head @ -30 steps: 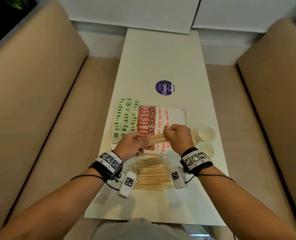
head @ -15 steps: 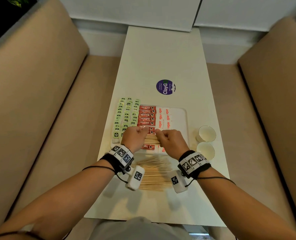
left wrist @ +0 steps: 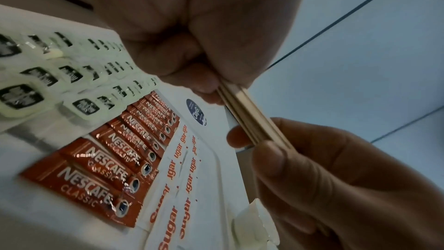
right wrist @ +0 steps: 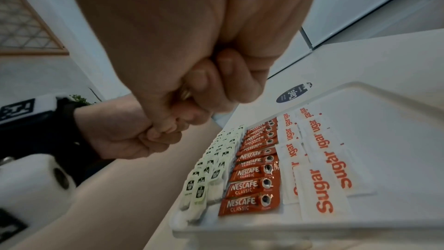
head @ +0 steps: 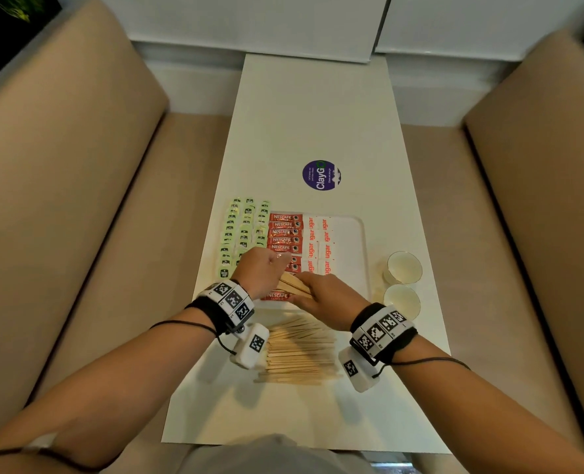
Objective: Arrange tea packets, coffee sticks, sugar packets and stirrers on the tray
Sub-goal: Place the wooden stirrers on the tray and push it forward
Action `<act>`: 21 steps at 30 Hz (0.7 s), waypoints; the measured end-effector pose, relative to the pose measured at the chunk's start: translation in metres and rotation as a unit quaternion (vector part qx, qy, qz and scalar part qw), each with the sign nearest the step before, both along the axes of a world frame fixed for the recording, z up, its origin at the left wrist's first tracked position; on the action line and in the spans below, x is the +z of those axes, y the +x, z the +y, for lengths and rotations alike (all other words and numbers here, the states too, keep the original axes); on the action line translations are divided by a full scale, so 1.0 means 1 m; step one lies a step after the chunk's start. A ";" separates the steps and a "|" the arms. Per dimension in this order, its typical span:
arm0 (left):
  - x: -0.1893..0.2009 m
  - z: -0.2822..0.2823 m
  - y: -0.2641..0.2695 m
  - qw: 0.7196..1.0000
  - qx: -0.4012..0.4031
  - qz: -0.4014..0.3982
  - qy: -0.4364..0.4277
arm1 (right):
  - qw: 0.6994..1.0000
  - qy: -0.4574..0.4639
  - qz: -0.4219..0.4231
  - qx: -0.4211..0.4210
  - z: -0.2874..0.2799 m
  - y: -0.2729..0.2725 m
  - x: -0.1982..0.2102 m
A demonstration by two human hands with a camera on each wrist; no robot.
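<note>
Both hands hold one bundle of wooden stirrers a little above the near end of the white tray. My left hand pinches the far end of the bundle. My right hand is curled round the near end, a fist in the right wrist view. On the tray lie red coffee sticks in a column and white sugar packets beside them. Green tea packets lie in rows along the tray's left side. The tray's right part is bare.
A loose pile of wooden stirrers lies on the white table between my wrists. Two paper cups stand right of the tray. A round purple sticker is beyond it. Beige sofas flank the table.
Both hands kept hold of the stirrer bundle and moved closer together along it. They shifted slightly left over the tray's near end, and the bundle now points away at an angle.
</note>
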State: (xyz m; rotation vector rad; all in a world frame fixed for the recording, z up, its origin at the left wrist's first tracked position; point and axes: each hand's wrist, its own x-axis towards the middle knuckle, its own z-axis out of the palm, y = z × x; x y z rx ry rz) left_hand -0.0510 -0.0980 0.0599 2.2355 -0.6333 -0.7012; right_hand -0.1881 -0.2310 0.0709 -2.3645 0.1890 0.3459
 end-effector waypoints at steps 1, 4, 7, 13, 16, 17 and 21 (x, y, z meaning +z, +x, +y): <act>0.001 -0.001 0.001 1.000 -0.011 -0.009 0.005 | 1.000 -0.003 0.000 0.000 0.000 -0.001 -0.002; 0.001 -0.002 0.004 1.000 -0.002 -0.016 0.001 | 1.000 -0.006 0.006 -0.007 -0.003 -0.003 -0.005; 0.003 -0.004 0.005 0.999 0.007 -0.035 0.002 | 1.000 0.002 0.001 -0.028 -0.004 -0.004 -0.005; 0.004 -0.017 0.013 0.998 -0.014 -0.053 -0.014 | 0.999 0.017 -0.002 -0.046 -0.001 -0.004 -0.007; 0.001 -0.025 0.019 0.997 -0.054 -0.046 -0.010 | 0.998 0.015 0.002 -0.061 -0.003 -0.002 -0.009; 0.000 -0.027 0.022 0.997 -0.067 -0.043 -0.009 | 0.998 0.013 0.003 -0.061 -0.003 -0.002 -0.010; 0.002 -0.042 0.032 0.990 -0.139 -0.030 0.008 | 0.997 0.024 0.021 -0.069 -0.008 0.002 -0.010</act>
